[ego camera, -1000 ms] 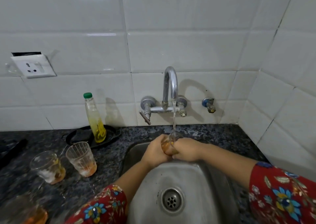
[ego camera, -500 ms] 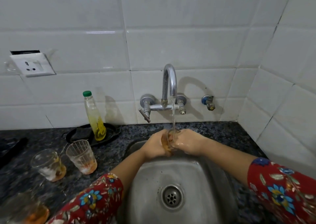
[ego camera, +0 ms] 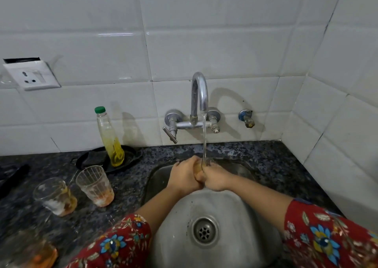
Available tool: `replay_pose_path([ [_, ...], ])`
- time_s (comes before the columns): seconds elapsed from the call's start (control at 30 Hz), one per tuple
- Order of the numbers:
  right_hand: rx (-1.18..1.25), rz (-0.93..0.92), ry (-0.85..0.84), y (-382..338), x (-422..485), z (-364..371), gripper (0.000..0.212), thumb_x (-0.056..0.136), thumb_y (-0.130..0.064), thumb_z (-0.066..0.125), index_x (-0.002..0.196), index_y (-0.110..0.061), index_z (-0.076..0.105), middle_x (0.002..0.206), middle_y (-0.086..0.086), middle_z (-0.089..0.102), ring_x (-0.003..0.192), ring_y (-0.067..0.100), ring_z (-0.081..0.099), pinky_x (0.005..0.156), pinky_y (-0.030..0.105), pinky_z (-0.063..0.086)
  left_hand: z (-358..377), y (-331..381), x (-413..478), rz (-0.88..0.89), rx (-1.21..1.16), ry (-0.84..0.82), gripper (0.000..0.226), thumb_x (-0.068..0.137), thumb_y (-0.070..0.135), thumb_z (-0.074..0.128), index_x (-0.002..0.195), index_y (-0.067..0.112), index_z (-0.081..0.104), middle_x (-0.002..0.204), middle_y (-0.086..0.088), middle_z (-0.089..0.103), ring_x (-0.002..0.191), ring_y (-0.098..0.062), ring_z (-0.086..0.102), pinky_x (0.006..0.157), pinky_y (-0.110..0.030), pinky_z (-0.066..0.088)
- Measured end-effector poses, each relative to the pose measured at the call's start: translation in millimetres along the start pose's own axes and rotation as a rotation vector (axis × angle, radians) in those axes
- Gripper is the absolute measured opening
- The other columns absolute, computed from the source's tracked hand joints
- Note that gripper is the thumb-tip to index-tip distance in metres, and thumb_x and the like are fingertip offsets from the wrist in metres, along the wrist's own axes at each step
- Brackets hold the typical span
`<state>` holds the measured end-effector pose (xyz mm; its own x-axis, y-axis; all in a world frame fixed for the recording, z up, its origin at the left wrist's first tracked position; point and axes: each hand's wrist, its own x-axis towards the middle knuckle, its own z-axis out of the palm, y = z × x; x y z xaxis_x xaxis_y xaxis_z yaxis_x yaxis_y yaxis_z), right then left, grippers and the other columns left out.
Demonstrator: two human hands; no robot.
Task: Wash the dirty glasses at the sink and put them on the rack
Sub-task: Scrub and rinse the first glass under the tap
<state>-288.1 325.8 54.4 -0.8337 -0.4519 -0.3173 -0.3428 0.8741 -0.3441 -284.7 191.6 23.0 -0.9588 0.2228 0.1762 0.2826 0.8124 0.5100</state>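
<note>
Over the steel sink, my left hand and my right hand both grip one small glass with orange residue, mostly hidden between them. Water from the curved tap runs onto the glass. On the dark counter to the left stand two dirty glasses, one ribbed and one rounder, both with orange dregs. A third dirty glass shows blurred at the bottom left corner. No rack is in view.
A bottle of yellow liquid with a green cap stands on a black dish behind the glasses. A dark object lies at the left edge. White tiled walls close the back and right; a wall socket is upper left.
Both hands have stayed under the running water with the glass, shifting slightly back toward the tap. The glasses on the counter have not moved.
</note>
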Motion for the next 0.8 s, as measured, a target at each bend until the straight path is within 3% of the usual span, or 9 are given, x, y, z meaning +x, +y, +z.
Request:
replay_pose_path([
  [0.1, 0.864, 0.152, 0.03, -10.0, -6.3, 1.8, 0.022, 0.08, 0.011, 0.049, 0.08, -0.005, 0.064, 0.076, 0.007, 0.061, 0.073, 0.016, 0.055, 0.068, 0.025, 0.045, -6.8, -1.4, -4.3, 0.019, 0.329, -0.082, 0.063, 0.067, 0.045, 0.072, 0.121, 0.024, 0.046, 0.113, -0.001, 0.063, 0.106, -0.023, 0.059, 0.094, -0.037, 0.042],
  [0.23, 1.374, 0.429, -0.14, -2.9, -9.1, 19.6, 0.019, 0.089, 0.001, 0.049, 0.094, -0.005, 0.066, 0.065, 0.002, 0.07, 0.056, 0.01, 0.064, 0.053, 0.022, 0.052, -22.0, 8.8, -6.3, -0.094, 0.874, -0.436, 0.071, 0.075, 0.033, 0.075, 0.134, 0.02, 0.039, 0.128, -0.008, 0.056, 0.12, -0.031, 0.051, 0.102, -0.049, 0.034],
  [0.33, 1.566, 0.503, -0.161, 0.2, -11.5, 36.0, 0.023, 0.097, -0.008, 0.044, 0.088, -0.007, 0.065, 0.061, 0.003, 0.072, 0.073, 0.017, 0.064, 0.071, 0.029, 0.054, -25.1, 17.4, -9.3, -0.138, 1.109, -0.55, 0.067, 0.085, 0.033, 0.067, 0.142, 0.018, 0.035, 0.138, -0.01, 0.05, 0.126, -0.034, 0.046, 0.102, -0.051, 0.032],
  [0.47, 1.612, 0.443, -0.006, -6.9, -19.7, 44.0, 0.025, 0.096, 0.003, 0.037, 0.099, -0.001, 0.061, 0.086, 0.013, 0.07, 0.076, 0.022, 0.063, 0.075, 0.032, 0.052, -35.7, 17.5, -10.3, -0.114, 0.99, -0.558, 0.063, 0.084, 0.026, 0.069, 0.139, 0.016, 0.039, 0.139, -0.011, 0.049, 0.128, -0.032, 0.045, 0.104, -0.046, 0.035],
  [0.53, 1.491, 0.246, 0.079, -7.6, -21.1, 44.1, 0.032, 0.091, 0.012, 0.039, 0.111, 0.0, 0.061, 0.108, 0.017, 0.068, 0.093, 0.025, 0.066, 0.078, 0.03, 0.052, -39.9, 6.8, -8.1, -0.109, 0.734, -0.494, 0.061, 0.073, 0.024, 0.077, 0.126, 0.019, 0.048, 0.126, -0.006, 0.059, 0.115, -0.026, 0.055, 0.088, -0.036, 0.044],
  [0.6, 1.123, -0.109, 0.124, 1.3, -22.3, 38.0, 0.045, 0.083, 0.018, 0.045, 0.12, -0.003, 0.059, 0.122, 0.015, 0.064, 0.114, 0.024, 0.061, 0.084, 0.027, 0.051, -40.7, -7.8, -2.3, -0.094, 0.375, -0.436, 0.059, 0.063, 0.02, 0.08, 0.115, 0.018, 0.053, 0.115, -0.002, 0.062, 0.104, -0.023, 0.06, 0.08, -0.032, 0.048],
  [0.67, 0.366, -0.453, 0.115, 19.6, -16.6, 22.8, 0.054, 0.077, 0.011, 0.048, 0.125, -0.012, 0.059, 0.127, 0.006, 0.062, 0.121, 0.016, 0.056, 0.099, 0.025, 0.046, -34.8, -20.8, 3.5, -0.042, -0.026, -0.438, 0.058, 0.054, 0.015, 0.079, 0.107, 0.016, 0.056, 0.104, 0.0, 0.061, 0.098, -0.02, 0.061, 0.08, -0.03, 0.048],
  [0.73, -0.397, -0.665, 0.18, 33.6, -5.6, 0.8, 0.042, 0.074, -0.004, 0.057, 0.113, -0.015, 0.066, 0.117, 0.003, 0.066, 0.115, 0.018, 0.058, 0.104, 0.028, 0.041, -23.7, -26.1, 7.1, 0.004, -0.354, -0.458, 0.06, 0.048, 0.01, 0.075, 0.106, 0.011, 0.06, 0.102, 0.001, 0.063, 0.095, -0.013, 0.062, 0.082, -0.028, 0.049],
  [0.8, -0.671, -0.672, 0.204, 40.2, 8.1, -9.7, 0.024, 0.07, -0.011, 0.067, 0.092, -0.018, 0.072, 0.099, 0.002, 0.072, 0.1, 0.02, 0.065, 0.097, 0.032, 0.05, -7.0, -26.9, 9.8, -0.005, -0.526, -0.41, 0.064, 0.051, 0.003, 0.075, 0.112, 0.01, 0.061, 0.11, -0.006, 0.066, 0.102, -0.017, 0.064, 0.091, -0.034, 0.052],
])
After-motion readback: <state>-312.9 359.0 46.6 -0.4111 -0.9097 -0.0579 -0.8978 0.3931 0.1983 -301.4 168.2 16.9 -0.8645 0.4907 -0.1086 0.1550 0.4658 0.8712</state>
